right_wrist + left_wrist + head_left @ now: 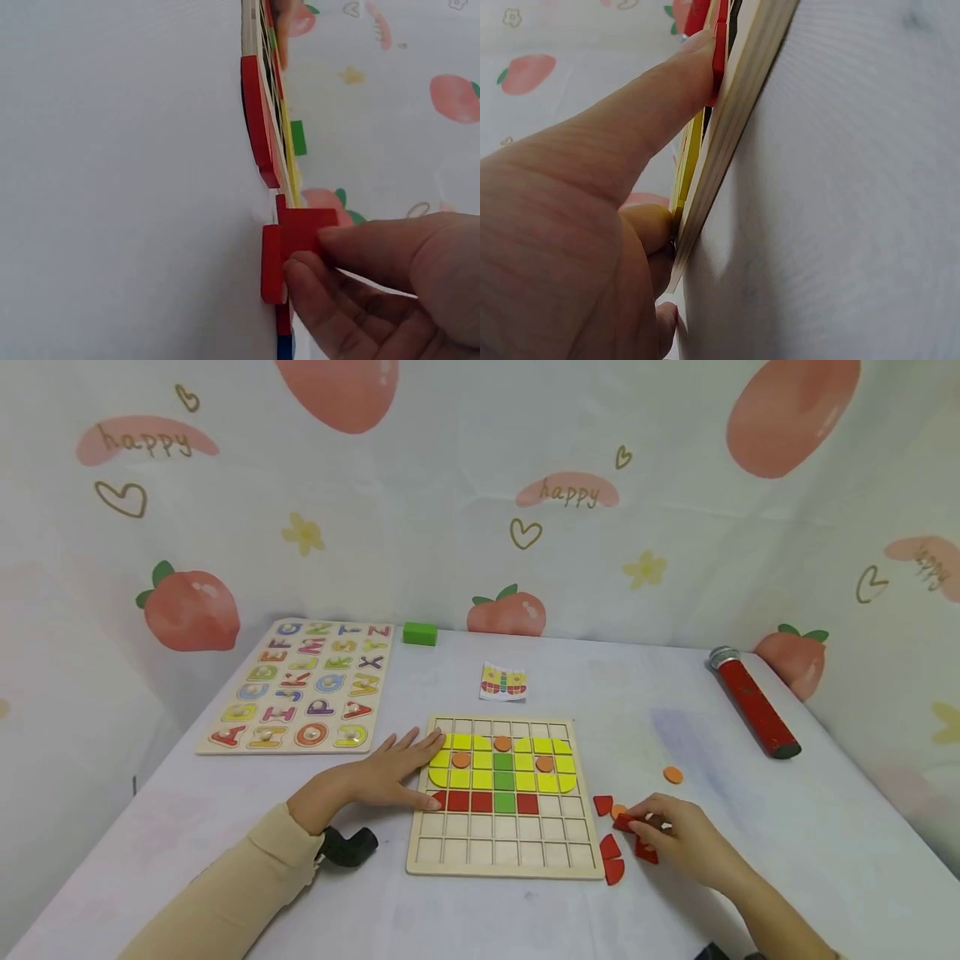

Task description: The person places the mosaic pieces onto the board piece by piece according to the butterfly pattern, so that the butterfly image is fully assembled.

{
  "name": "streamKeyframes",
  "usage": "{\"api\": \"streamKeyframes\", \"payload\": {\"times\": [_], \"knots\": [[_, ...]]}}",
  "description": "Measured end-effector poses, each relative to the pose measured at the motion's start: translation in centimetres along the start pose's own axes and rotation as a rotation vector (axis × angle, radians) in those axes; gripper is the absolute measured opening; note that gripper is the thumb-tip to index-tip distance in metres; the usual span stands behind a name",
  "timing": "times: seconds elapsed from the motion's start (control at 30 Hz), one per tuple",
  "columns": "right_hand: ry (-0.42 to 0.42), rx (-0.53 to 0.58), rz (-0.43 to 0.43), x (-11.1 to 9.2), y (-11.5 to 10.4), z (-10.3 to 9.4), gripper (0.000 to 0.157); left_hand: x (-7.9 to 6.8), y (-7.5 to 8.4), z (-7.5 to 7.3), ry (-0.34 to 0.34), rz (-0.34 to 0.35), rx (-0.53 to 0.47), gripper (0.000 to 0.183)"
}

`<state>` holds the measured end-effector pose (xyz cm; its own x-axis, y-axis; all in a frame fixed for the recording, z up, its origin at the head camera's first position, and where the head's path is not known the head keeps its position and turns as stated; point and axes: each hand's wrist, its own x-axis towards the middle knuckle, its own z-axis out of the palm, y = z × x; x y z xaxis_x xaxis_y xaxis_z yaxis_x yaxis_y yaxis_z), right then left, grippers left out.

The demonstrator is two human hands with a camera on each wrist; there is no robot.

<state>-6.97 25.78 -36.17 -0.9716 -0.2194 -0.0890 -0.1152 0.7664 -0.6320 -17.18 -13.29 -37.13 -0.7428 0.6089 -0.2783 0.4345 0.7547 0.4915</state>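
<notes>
My left hand (381,775) lies with extended fingers on the left edge of a wooden grid board (506,871). Its thumb touches the leftmost red tile (719,56) in a row. Yellow, green and orange tiles fill cells above that row. To the right of the board, my right hand (688,842) pinches a red square tile (309,226) between thumb and fingers, raised above the table. Loose red tiles lie beneath and beside this hand, among them two rounded red tiles (613,871) by the board's right edge. One orange disc (618,811) peeks out near the fingertips.
A small pattern card (503,682) lies behind the board. An alphabet puzzle (300,689) stands at the back left, beside a green block (420,633). A red microphone (753,703) lies at the right. Another orange disc (673,775) is right of the board.
</notes>
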Motion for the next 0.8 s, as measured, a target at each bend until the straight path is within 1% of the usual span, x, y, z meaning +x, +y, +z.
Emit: {"api": "streamKeyframes", "payload": {"times": [0.1,0.2,0.33,0.4,0.57,0.67,0.8], "knots": [[0.001,0.035,0.074,0.7,-0.6,0.1,0.019,0.0,-0.1,0.0,0.003,-0.001,-0.001,0.101],[-0.021,0.089,0.084,1.7,-1.1,0.1,0.021,0.1,-0.3,0.1,0.004,-0.002,-0.006,0.101],[-0.048,0.149,0.057,3.1,-2.0,0.1,0.021,0.2,-0.3,0.2,-0.001,-0.003,-0.014,0.101],[-0.075,0.186,0.044,3.9,-2.5,0.3,0.022,0.2,-0.3,0.2,-0.004,-0.002,-0.013,0.101],[-0.187,0.289,0.006,6.0,-3.6,1.0,0.023,0.2,-0.3,0.1,-0.003,-0.001,-0.017,0.101],[-0.238,0.313,-0.013,7.0,-4.0,1.6,0.023,0.2,-0.4,0.2,-0.004,-0.001,-0.017,0.101],[-0.263,0.295,-0.014,7.8,-4.3,2.3,0.02,0.1,-0.4,0.2,-0.01,-0.007,-0.011,0.101]]}}
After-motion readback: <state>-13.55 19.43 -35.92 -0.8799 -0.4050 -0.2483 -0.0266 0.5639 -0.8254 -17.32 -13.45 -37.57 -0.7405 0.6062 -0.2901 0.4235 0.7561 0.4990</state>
